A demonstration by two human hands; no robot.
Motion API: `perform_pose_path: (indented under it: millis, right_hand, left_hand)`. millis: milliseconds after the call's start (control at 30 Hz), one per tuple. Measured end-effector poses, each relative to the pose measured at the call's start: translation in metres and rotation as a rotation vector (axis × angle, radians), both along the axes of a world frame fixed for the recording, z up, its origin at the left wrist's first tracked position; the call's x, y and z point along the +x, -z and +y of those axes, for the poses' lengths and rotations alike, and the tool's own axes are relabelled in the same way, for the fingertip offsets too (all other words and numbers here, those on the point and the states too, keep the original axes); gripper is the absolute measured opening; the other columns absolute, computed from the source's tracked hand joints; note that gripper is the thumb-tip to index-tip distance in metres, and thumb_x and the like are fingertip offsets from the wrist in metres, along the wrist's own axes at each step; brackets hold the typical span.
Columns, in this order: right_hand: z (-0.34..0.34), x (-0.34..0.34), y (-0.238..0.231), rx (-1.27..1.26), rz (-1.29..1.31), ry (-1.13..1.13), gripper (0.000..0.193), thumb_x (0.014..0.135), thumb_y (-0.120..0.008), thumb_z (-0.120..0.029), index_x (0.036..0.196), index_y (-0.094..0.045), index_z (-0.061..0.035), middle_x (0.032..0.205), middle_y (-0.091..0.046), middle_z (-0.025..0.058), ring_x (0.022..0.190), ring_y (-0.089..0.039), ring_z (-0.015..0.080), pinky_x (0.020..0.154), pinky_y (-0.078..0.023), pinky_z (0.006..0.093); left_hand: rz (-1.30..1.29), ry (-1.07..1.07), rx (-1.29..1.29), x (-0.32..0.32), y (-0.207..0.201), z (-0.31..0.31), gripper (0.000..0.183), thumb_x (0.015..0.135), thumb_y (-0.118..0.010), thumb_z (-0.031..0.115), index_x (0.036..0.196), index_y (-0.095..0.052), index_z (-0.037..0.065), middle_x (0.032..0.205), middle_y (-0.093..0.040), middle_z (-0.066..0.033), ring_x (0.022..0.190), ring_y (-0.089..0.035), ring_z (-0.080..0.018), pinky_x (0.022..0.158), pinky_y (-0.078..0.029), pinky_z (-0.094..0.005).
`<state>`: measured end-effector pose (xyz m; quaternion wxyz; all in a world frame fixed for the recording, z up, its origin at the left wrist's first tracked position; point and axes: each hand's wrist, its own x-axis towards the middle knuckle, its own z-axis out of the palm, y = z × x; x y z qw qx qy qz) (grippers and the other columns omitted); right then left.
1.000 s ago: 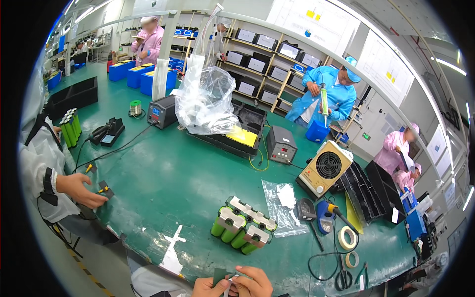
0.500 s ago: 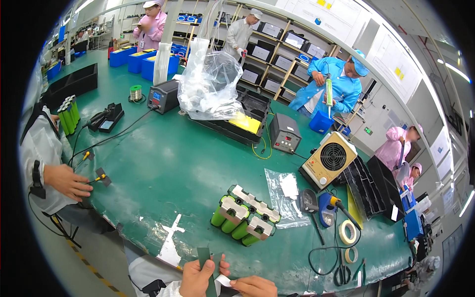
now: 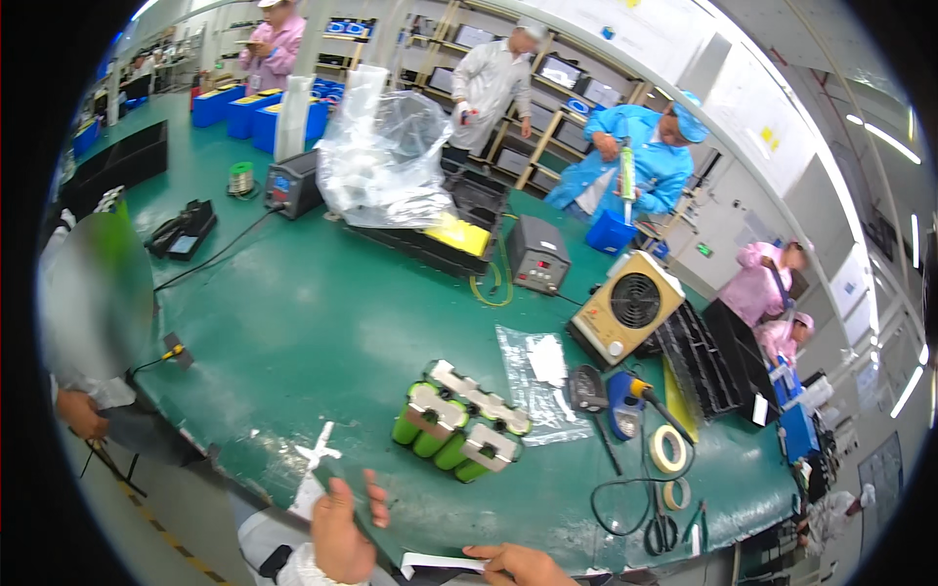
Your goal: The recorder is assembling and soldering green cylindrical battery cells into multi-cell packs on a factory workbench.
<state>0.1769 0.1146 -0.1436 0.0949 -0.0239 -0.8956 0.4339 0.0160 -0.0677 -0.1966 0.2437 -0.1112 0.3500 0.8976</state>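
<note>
Near the front edge of the table, my left hand (image 3: 342,535) grips a dark green strip (image 3: 364,510) between thumb and fingers. My right hand (image 3: 526,565) pinches the end of a white strip (image 3: 438,561), which stretches from the lower end of the green one like peeled backing paper. Beyond my hands, a block of green cylindrical battery cells (image 3: 459,420) stands on the table, with metal plates across its top. Neither hand touches the block.
Right of the cells lie a clear plastic bag (image 3: 537,376), a soldering iron stand (image 3: 625,405), tape rolls (image 3: 667,449) and scissors (image 3: 660,533). Behind are a fan unit (image 3: 635,305) and a soldering station (image 3: 537,256). A co-worker's blurred arm (image 3: 98,303) is at the left.
My hands have moved apart, and more of the white strip shows between them. The green strip now tilts left. At the left, the co-worker's arm has swung into a blur. The whole view has shifted slightly.
</note>
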Motion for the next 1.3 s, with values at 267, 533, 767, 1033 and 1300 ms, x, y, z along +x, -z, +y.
perform_pose_path:
  millis: [267,533,767,1033,1300]
  right_hand:
    - [0.108,0.018,0.004,0.02,0.004,0.709,0.035,0.093,-0.06,-0.007,0.127,-0.054,0.0004,0.095,-0.072,0.0153,0.072,-0.068,0.0162,0.069,-0.055,0.0299]
    - [0.144,0.006,0.027,0.73,0.297,0.752,0.018,0.084,-0.071,-0.005,0.102,-0.071,-0.0053,0.073,-0.066,0.0141,0.059,-0.063,0.029,0.052,-0.048,0.0363]
    - [0.158,0.007,0.036,0.926,0.355,0.624,0.02,0.08,-0.073,-0.004,0.099,-0.069,-0.0059,0.068,-0.064,0.0089,0.056,-0.061,0.026,0.049,-0.046,0.0375]
    - [0.167,0.013,0.046,1.012,0.34,0.515,0.022,0.078,-0.074,-0.003,0.099,-0.07,-0.0048,0.068,-0.064,0.0062,0.055,-0.06,0.0233,0.049,-0.046,0.0358]
    - [0.171,0.014,0.039,0.954,0.43,0.575,0.023,0.078,-0.073,-0.002,0.101,-0.071,-0.0034,0.069,-0.064,0.0077,0.056,-0.06,0.024,0.05,-0.047,0.0359]
  left_hand:
    - [0.029,-0.024,0.101,-0.037,-0.012,-0.015,0.037,0.097,-0.061,0.036,0.114,-0.059,0.003,0.087,-0.063,-0.0026,0.07,-0.055,-0.0086,0.059,-0.047,-0.023]
    - [0.063,0.064,-0.028,-0.031,0.002,-0.007,0.041,0.1,-0.053,0.044,0.111,-0.057,0.005,0.081,-0.06,-0.0032,0.064,-0.055,-0.0108,0.058,-0.047,-0.0258]
    - [0.103,0.078,-0.035,-0.031,0.008,-0.009,0.043,0.099,-0.053,0.045,0.108,-0.059,0.003,0.078,-0.062,-0.0044,0.061,-0.056,-0.0117,0.057,-0.047,-0.0273]
    - [0.1,0.085,-0.02,-0.032,0.006,-0.006,0.043,0.099,-0.054,0.045,0.108,-0.06,0.003,0.079,-0.063,-0.0048,0.061,-0.056,-0.012,0.057,-0.047,-0.0272]
    - [0.09,0.093,-0.017,-0.032,0.007,-0.006,0.043,0.1,-0.053,0.044,0.108,-0.06,0.002,0.078,-0.063,-0.0051,0.062,-0.058,-0.0129,0.058,-0.048,-0.0281]
